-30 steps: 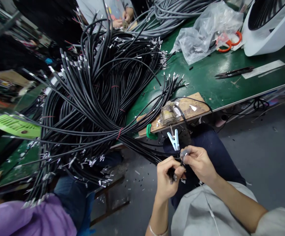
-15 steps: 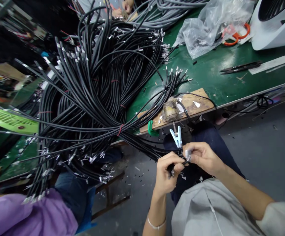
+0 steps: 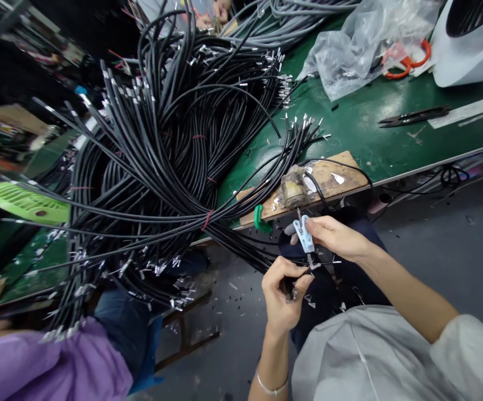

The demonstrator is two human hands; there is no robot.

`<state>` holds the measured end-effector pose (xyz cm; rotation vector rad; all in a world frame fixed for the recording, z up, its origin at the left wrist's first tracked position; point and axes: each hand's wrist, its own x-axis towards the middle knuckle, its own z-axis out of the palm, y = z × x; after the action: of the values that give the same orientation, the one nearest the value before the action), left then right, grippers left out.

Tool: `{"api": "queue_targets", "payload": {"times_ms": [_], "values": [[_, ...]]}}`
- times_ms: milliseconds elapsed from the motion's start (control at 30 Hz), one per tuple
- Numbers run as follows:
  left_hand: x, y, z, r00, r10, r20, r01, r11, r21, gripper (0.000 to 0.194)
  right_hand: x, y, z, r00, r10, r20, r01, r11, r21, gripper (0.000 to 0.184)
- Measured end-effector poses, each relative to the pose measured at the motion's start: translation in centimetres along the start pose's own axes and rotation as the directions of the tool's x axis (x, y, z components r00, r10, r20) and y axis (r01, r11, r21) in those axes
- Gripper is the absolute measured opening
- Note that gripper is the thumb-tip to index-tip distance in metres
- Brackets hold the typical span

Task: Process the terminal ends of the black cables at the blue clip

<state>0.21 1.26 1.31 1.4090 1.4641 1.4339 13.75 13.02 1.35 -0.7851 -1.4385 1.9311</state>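
Observation:
My left hand [image 3: 285,289] is closed around the ends of several black cables [image 3: 245,249], which run to it from the red-tied bundle on the table. My right hand [image 3: 335,236] pinches the arms of a light blue clothespin [image 3: 304,235]. The clothespin sits on the thin shaft of a small, dirty motor [image 3: 294,193]. Just below the clothespin, a cable end with bare, silvery strands [image 3: 314,266] sticks out above my left fingers. The motor rests on a wooden board [image 3: 341,177] at the table edge, beside a green clamp [image 3: 262,219].
A large heap of black cables [image 3: 183,128] covers the left of the green table [image 3: 350,120]. Scissors with orange handles [image 3: 408,60], a clear plastic bag [image 3: 350,50], dark snips [image 3: 414,116] and a white fan-like housing [image 3: 462,55] lie right. A person in a purple top [image 3: 53,362] sits left.
My right hand has left the cable end at my left fingers and moved up to the blue clothespin, taking hold of it. My left hand keeps its grip on the cables.

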Motion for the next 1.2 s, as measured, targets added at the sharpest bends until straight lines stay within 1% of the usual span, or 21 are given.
{"api": "queue_targets", "payload": {"times_ms": [67,100,133,200,233,300,367,433,533,567,600,667,733,767,800,867,900,1033,1100,1133,1200], "values": [[-0.2,0.1,-0.1,0.999,-0.002,-0.034,0.003,1.000,0.019,0.010,-1.0,0.1,0.5,0.978,-0.113,-0.176,0.070,0.970,-0.234,0.050],[-0.4,0.1,-0.1,0.999,-0.005,-0.039,0.006,0.999,0.040,0.010,-1.9,0.1,0.6,0.938,-0.222,-0.265,0.114,0.923,-0.368,0.042],[-0.5,0.2,-0.1,0.999,-0.004,-0.036,0.007,0.998,0.065,0.010,-2.9,0.2,0.8,0.885,-0.347,-0.311,0.163,0.856,-0.491,0.032],[-0.8,0.3,0.0,1.000,0.000,-0.014,0.001,0.994,0.112,0.009,-5.0,0.5,1.1,0.790,-0.572,-0.223,0.316,0.691,-0.650,0.008],[-0.9,0.3,0.1,1.000,0.006,0.000,-0.006,0.991,0.132,0.009,-5.9,0.8,1.2,0.747,-0.646,-0.154,0.373,0.600,-0.708,0.005],[-1.0,0.5,0.3,1.000,0.016,0.018,-0.019,0.986,0.168,0.009,-7.3,1.7,1.4,0.659,-0.750,-0.053,0.420,0.426,-0.801,0.022],[-1.0,0.6,0.6,1.000,0.022,0.017,-0.025,0.978,0.205,0.009,-8.0,2.8,1.5,0.586,-0.810,0.010,0.393,0.273,-0.878,0.030],[-1.0,0.8,0.8,1.000,0.025,0.007,-0.026,0.971,0.240,0.009,-8.2,3.7,1.5,0.543,-0.837,0.070,0.366,0.161,-0.917,0.029],[-1.0,0.8,1.0,0.999,0.035,-0.023,-0.027,0.961,0.276,0.010,-8.2,4.3,1.8,0.534,-0.836,0.128,0.361,0.089,-0.928,0.025],[-1.1,0.8,1.1,0.999,0.040,-0.035,-0.029,0.959,0.282,0.010,-8.1,4.3,1.9,0.532,-0.838,0.121,0.375,0.105,-0.921,0.024],[-1.1,0.8,1.1,0.998,0.045,-0.045,-0.030,0.958,0.284,0.010,-8.0,4.2,2.2,0.540,-0.838,0.080,0.388,0.163,-0.907,0.023],[-1.2,0.6,1.2,0.997,0.052,-0.055,-0.034,0.958,0.283,0.010,-7.9,4.0,2.6,0.578,-0.806,-0.127,0.378,0.402,-0.834,0.018],[-1.3,0.5,1.3,0.997,0.055,-0.050,-0.039,0.959,0.280,0.010,-7.8,3.7,3.0,0.656,-0.666,-0.354,0.304,0.663,-0.684,0.012],[-1.3,0.4,1.3,0.998,0.054,-0.043,-0.040,0.960,0.279,0.010,-7.7,3.6,3.1,0.703,-0.579,-0.412,0.257,0.748,-0.613,0.009],[-1.3,0.4,1.3,0.998,0.050,-0.036,-0.038,0.960,0.278,0.010,-7.6,3.4,3.2,0.744,-0.510,-0.431,0.215,0.794,-0.569,0.006],[-1.2,0.3,1.4,0.999,0.030,-0.013,-0.025,0.961,0.274,0.009,-7.4,3.2,3.5,0.790,-0.456,-0.410,0.181,0.812,-0.555,0.005],[-1.1,0.4,1.4,1.000,0.009,0.005,-0.010,0.963,0.271,0.008,-7.3,3.1,3.6,0.790,-0.469,-0.396,0.192,0.801,-0.567,0.007],[-0.6,0.6,1.2,0.990,-0.103,0.096,0.076,0.965,0.251,0.006,-6.8,3.4,4.0,0.698,-0.634,-0.334,0.295,0.679,-0.673,0.012],[-0.5,0.7,0.9,0.984,-0.114,0.137,0.080,0.968,0.237,0.012,-6.3,3.9,3.7,0.676,-0.668,-0.311,0.312,0.642,-0.701,0.011],[-0.5,0.8,0.7,0.982,-0.109,0.154,0.073,0.972,0.226,0.015,-6.0,4.3,3.4,0.683,-0.655,-0.322,0.294,0.651,-0.700,0.009],[-0.6,0.8,0.3,0.981,-0.104,0.165,0.071,0.978,0.197,0.020,-5.4,5.0,2.5,0.720,-0.565,-0.402,0.198,0.723,-0.662,0.005]]}}
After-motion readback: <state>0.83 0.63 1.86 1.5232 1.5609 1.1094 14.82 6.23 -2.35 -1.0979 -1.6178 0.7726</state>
